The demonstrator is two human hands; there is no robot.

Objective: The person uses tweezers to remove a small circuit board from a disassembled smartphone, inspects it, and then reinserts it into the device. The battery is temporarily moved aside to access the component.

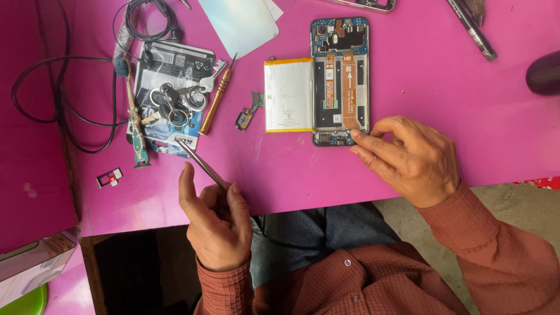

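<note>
One opened phone (340, 81) lies on the pink table (443, 87), its back cover off, and one silver battery (289, 95) with yellow edges is folded out just beside it at nine o'clock. Two hands are at work. The right hand (408, 157) rests at five o'clock of the phone, its fingertips (357, 135) touching the lower corner of the frame, fingers curled and holding nothing else. The left hand (214, 219) sits near the table's front edge, pinched closed on one pair of metal tweezers (201, 163) whose tip points toward eleven o'clock, over a printed packet (166, 64). On that packet lies one bunch of keys and rings (181, 99). One brass-handled screwdriver (217, 96) lies at three o'clock of the keys, and one small loose part (248, 114) lies between it and the battery. One small card tray (109, 177) sits at seven o'clock of the packet. One black cable (58, 99) loops at the far left. A second phone (367, 4) and a dark tool (472, 29) are cut off by the top edge; a dark rounded object (543, 73) at the right edge is too cropped to identify.
</note>
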